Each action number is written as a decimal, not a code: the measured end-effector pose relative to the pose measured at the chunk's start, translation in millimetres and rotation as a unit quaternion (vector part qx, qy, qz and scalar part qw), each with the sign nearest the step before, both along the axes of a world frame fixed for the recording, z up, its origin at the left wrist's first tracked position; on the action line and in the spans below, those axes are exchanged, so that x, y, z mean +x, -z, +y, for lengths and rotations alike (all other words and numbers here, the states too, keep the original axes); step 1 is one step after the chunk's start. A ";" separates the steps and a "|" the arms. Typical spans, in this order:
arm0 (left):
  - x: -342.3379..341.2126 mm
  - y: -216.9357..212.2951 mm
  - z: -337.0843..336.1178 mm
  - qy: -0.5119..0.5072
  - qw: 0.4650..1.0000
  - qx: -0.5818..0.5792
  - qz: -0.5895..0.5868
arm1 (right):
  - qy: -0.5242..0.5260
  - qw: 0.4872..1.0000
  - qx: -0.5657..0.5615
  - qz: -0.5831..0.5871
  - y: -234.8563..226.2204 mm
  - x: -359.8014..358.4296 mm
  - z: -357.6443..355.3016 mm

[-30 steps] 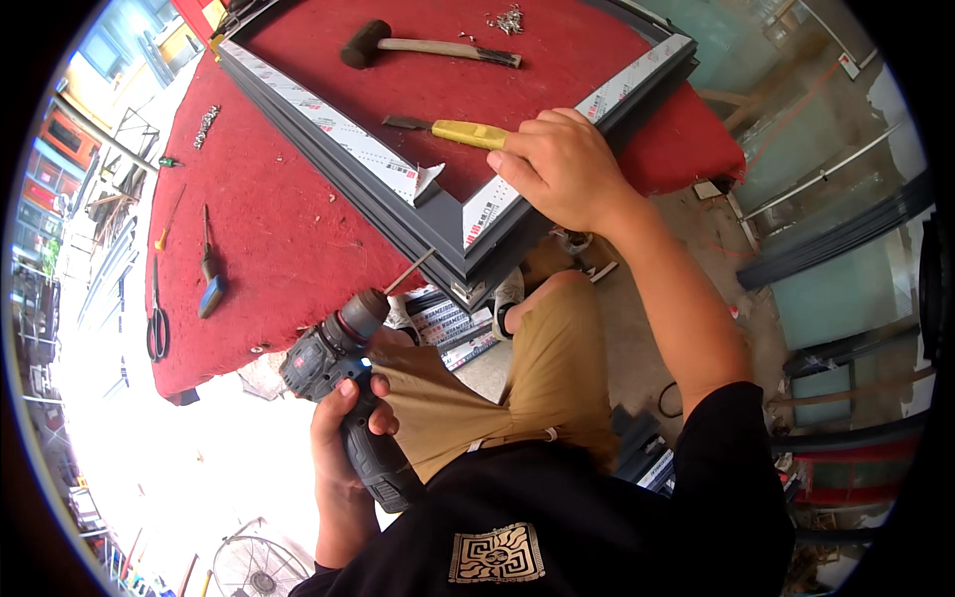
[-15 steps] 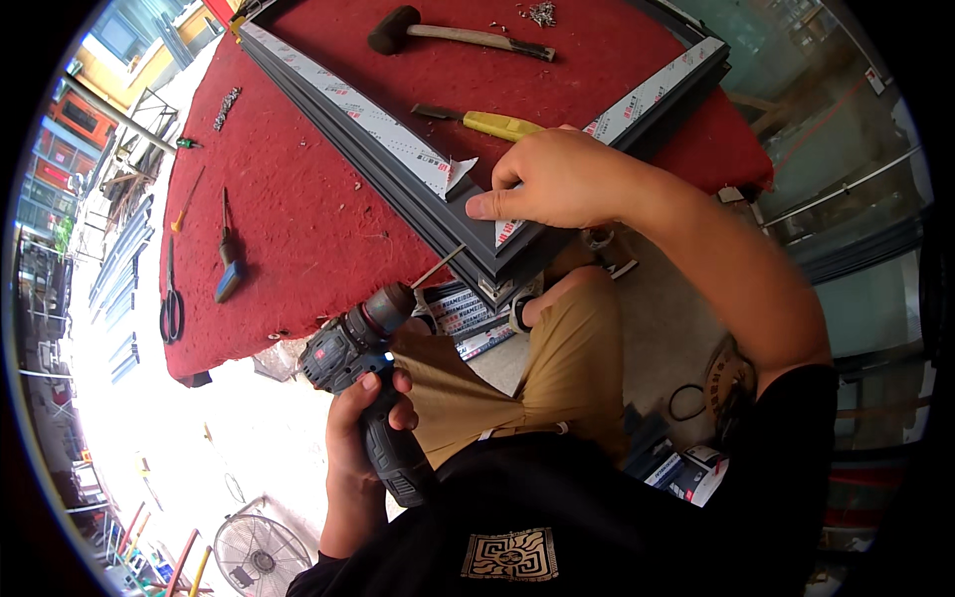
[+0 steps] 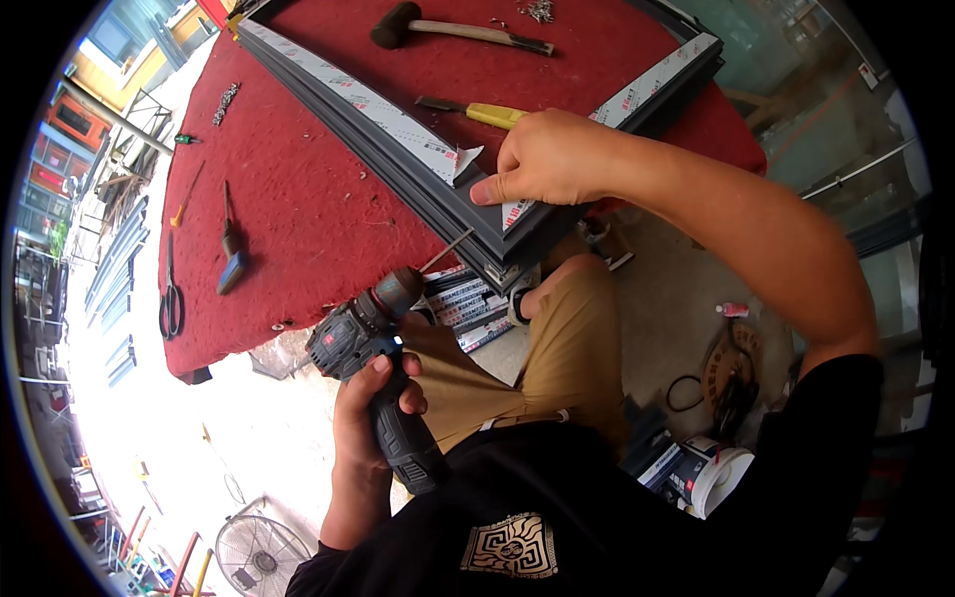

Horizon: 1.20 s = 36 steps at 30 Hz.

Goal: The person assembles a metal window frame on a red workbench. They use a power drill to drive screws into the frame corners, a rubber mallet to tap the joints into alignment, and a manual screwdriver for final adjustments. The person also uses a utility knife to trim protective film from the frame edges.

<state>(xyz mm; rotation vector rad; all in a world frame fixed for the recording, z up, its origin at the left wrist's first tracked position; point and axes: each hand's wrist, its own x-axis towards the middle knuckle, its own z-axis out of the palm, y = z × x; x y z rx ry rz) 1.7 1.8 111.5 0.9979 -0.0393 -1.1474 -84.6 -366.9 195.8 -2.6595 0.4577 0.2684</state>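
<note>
My left hand (image 3: 370, 403) is wrapped round the grip of a black cordless drill (image 3: 356, 328). The drill's long thin bit (image 3: 445, 251) points up and right, its tip at the outer side of a dark grey metal frame (image 3: 468, 206) near its close corner. My right hand (image 3: 552, 159) grips that corner, thumb on the top face and fingers curled; some fingertips are hidden. White printed film (image 3: 363, 99) covers the frame's faces, with a lifted torn end beside my thumb. Just beyond the right hand lies a yellow-handled chisel (image 3: 487, 113), its handle end partly hidden.
The frame lies on a red cloth-covered table (image 3: 298, 179). A mallet (image 3: 458, 32) lies inside the frame. At the left are scissors (image 3: 171, 298), a blue-handled screwdriver (image 3: 231, 254) and a pile of screws (image 3: 227, 102). A fan (image 3: 261, 557) and a white bucket (image 3: 718, 478) stand below.
The drill has shifted slightly right and up, its bit tip staying at the frame's side. My right elbow has swung outward to the right, while the hand stays on the corner.
</note>
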 end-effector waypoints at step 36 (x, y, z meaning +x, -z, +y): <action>159.8 -39.4 -88.1 0.001 0.509 0.258 -0.821 | 0.205 0.921 -0.106 -0.312 38.9 14.3 -74.6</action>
